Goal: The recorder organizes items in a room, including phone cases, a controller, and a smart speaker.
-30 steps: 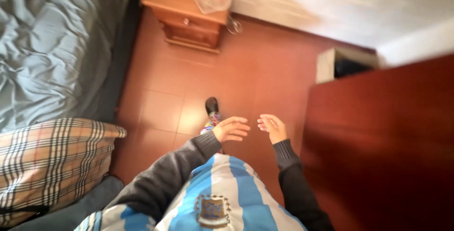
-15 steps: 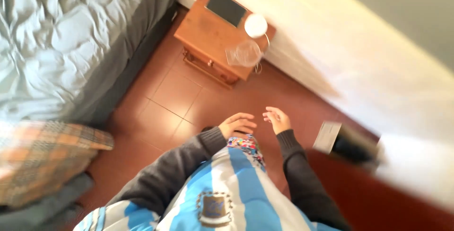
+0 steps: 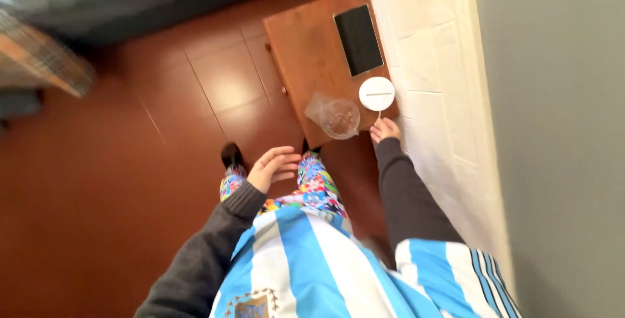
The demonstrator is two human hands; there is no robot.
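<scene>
right at the near edge of the wooden nightstand (image 3: 306,51), the right hand (image 3: 385,129) reaches with fingers loosely curled, holding nothing, just below the round white lamp (image 3: 377,93). nothing lifted yet. beside it a clear plastic cup (image 3: 338,117) looks empty. the left hand (image 3: 273,167) hangs open over the knees.

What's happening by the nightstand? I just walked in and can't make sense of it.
A person stands on the red tiled floor at a small wooden nightstand against the wall. Their right hand reaches to the nightstand's near corner, just below a round white object and beside a clear plastic cup. Their left hand hangs open and empty. A dark tablet lies flat on top.
</scene>
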